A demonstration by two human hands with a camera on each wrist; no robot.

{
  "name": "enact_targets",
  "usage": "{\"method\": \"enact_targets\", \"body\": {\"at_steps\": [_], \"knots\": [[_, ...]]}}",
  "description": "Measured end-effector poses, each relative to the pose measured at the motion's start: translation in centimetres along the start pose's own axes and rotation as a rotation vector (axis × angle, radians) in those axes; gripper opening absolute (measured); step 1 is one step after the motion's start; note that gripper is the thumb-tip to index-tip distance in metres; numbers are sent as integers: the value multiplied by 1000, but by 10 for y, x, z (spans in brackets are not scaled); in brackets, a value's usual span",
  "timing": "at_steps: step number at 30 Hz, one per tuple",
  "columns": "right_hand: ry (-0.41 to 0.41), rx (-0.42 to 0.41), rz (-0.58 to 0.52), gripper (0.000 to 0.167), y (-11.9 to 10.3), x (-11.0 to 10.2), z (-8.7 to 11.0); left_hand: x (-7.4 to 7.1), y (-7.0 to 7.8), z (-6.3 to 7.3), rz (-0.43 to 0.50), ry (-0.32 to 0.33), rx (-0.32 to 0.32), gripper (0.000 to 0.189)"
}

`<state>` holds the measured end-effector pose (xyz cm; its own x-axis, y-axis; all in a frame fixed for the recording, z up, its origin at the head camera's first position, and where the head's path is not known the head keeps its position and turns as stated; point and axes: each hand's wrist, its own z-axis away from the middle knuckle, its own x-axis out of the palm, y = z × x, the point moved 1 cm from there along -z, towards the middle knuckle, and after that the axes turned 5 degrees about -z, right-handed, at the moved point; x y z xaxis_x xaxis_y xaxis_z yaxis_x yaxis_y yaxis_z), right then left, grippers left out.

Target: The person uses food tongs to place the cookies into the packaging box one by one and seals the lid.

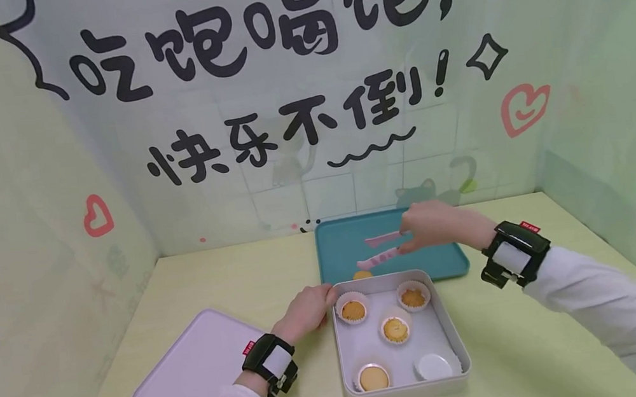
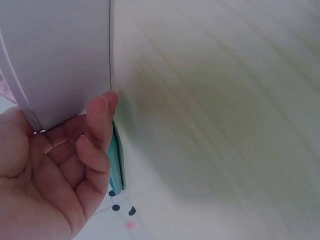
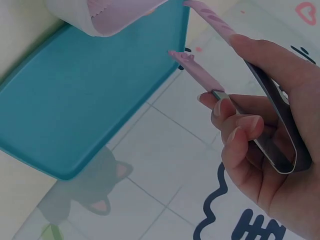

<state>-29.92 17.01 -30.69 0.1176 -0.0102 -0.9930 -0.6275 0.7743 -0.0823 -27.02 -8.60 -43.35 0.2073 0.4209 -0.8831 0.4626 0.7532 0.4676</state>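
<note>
My left hand (image 1: 306, 309) holds the back left corner of a pale square baking tin (image 1: 406, 396), its thumb at the rim and fingers curled against the outside wall (image 2: 60, 55). Inside, small round golden cakes (image 1: 396, 329) sit in white paper cups; the front right cup (image 1: 434, 366) shows only its white inside. Above the teal tray (image 1: 445, 263), my right hand (image 1: 432, 224) grips metal tongs with pink tips (image 1: 378, 260). The tong tips stand apart with nothing between them. Just behind the tin's back rim, one golden cake (image 1: 362, 275) lies partly hidden on the tray.
A lilac tray (image 1: 197, 376) lies at an angle on the pale wooden table (image 1: 515, 333), left of the tin and under the left forearm. Behind the table hangs a printed backdrop (image 1: 271, 190) with black lettering, and similar sheets flank both sides.
</note>
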Motion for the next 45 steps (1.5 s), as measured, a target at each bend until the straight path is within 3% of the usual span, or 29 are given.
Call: {"method": "enact_targets", "body": {"at_steps": [6, 15, 28, 41, 45], "knots": [[-62, 23, -65, 32, 1, 15, -12, 0, 0, -1, 5, -8, -11, 29], [-94, 53, -77, 46, 3, 32, -21, 2, 0, -2, 8, -7, -2, 30], [-102, 53, -78, 49, -3, 35, -26, 1, -1, -1, 3, -2, 16, 29], [-52, 86, -59, 49, 1, 36, -29, 1, 1, 1, -9, 4, 17, 28], [-75, 74, -52, 48, -3, 37, -28, 2, 0, 0, -10, 1, 15, 28]]}}
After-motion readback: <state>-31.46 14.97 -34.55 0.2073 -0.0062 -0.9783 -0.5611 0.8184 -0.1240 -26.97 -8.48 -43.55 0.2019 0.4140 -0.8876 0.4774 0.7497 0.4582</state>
